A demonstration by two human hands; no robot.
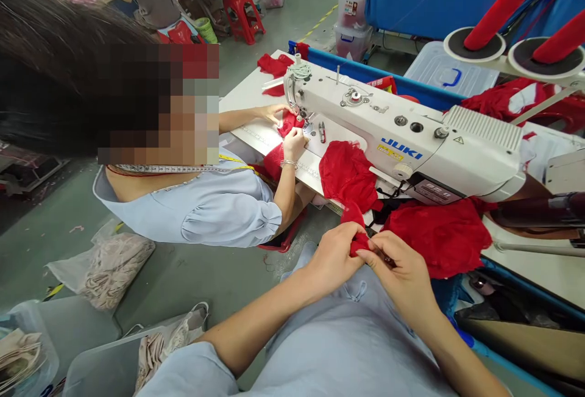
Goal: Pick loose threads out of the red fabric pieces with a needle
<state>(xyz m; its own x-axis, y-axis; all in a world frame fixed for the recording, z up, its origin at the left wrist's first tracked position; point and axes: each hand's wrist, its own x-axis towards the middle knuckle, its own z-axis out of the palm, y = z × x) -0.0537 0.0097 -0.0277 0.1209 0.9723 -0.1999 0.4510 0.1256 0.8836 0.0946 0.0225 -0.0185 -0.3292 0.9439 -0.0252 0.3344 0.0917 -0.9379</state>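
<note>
Close in front of my body, my left hand (336, 253) pinches a piece of red fabric (360, 243). My right hand (404, 269) meets it there, its fingers closed around a small dark tool (387, 258) with a thin tip at the cloth. Its exact kind is mostly hidden by the fingers. Past my hands, a heap of red lace fabric (439, 235) lies at the table edge, and another red heap (347, 174) rests beside the white sewing machine (402, 132). Small thread snips (322, 132) lie on the machine bed.
To my left a seated co-worker in a light blue top (228, 220) guides red cloth (290, 121) under the needle with both hands. Red thread cones (500, 13) stand at upper right. Plastic bins (91, 354) and a bag (116, 269) sit on the floor.
</note>
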